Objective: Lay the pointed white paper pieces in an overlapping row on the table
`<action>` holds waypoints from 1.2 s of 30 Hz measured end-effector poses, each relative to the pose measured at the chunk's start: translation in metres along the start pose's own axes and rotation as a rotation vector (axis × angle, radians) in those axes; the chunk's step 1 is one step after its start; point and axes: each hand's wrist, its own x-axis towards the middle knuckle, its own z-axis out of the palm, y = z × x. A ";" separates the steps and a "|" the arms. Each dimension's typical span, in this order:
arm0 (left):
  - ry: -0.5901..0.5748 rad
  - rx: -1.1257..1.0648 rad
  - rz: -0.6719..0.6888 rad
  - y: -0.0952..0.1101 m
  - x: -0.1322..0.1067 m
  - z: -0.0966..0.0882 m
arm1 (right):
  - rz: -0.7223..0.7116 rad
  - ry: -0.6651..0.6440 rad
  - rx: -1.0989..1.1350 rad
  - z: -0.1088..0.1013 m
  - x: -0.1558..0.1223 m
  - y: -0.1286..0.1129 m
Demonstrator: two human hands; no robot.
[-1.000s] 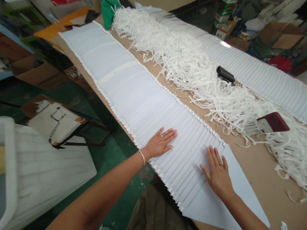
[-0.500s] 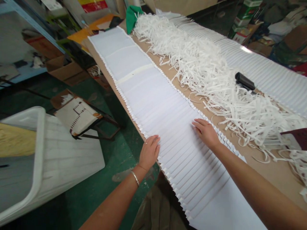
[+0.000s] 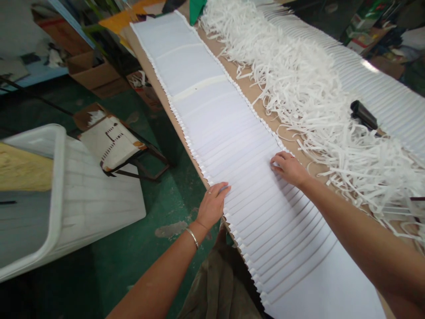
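1. The pleated white sheet (image 3: 265,230) lies lengthwise along the counter (image 3: 247,82), its near folded edge running along the counter's edge.
2. The left hand (image 3: 212,206), open and well apart from the other hand, rests on that near edge.
3. The right hand (image 3: 288,169), open with slightly curled fingers, rests near the far edge.
4. A narrow strip of bare counter separates that edge from the heaped paper shreds (image 3: 315,102).
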 end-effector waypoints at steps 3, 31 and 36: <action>-0.002 0.008 0.002 -0.001 -0.001 0.000 | -0.002 0.002 0.013 0.002 0.000 0.000; -0.044 0.030 -0.055 0.037 0.013 0.010 | -0.018 -0.223 -0.220 -0.032 0.008 0.030; -0.063 0.041 -0.056 0.036 0.012 0.010 | 0.048 -0.114 -0.147 -0.026 -0.003 0.028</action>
